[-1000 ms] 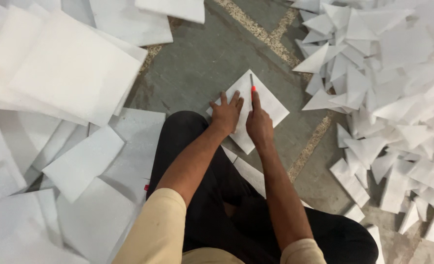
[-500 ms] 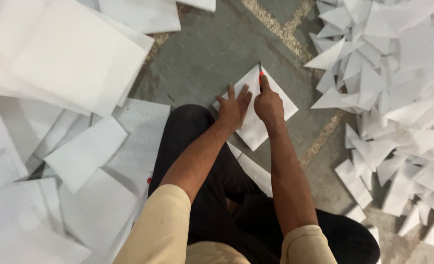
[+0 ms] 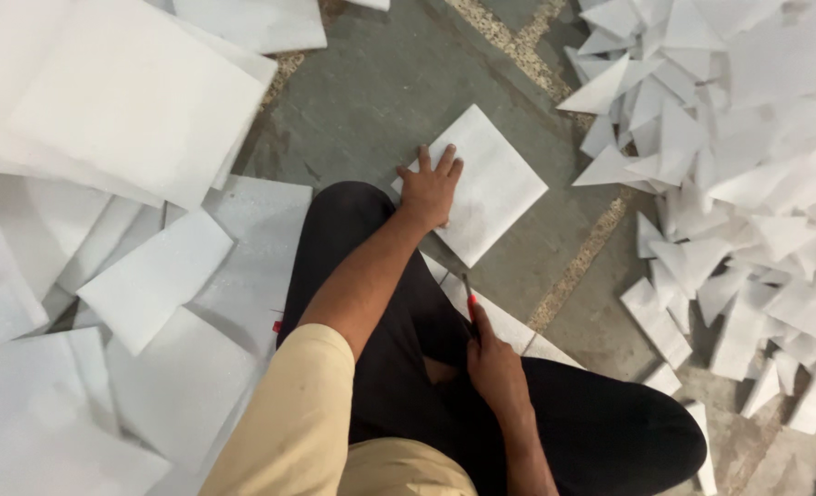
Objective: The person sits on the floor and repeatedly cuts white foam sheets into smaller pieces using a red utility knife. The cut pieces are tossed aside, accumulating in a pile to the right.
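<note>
Right hand (image 3: pixel 492 360) withdrawn, left hand (image 3: pixel 429 190) pressing white sheet (image 3: pixel 490 179)

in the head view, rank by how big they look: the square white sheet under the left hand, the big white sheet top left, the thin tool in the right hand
1. big white sheet, though it lies nearer the frame edge and partly cut off
2. square white sheet under the left hand
3. thin tool in the right hand

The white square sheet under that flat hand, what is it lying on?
The white square sheet lies on the grey stone floor, pinned by the left hand. Its near corner overlaps another white sheet; anything beneath is hidden.
</note>
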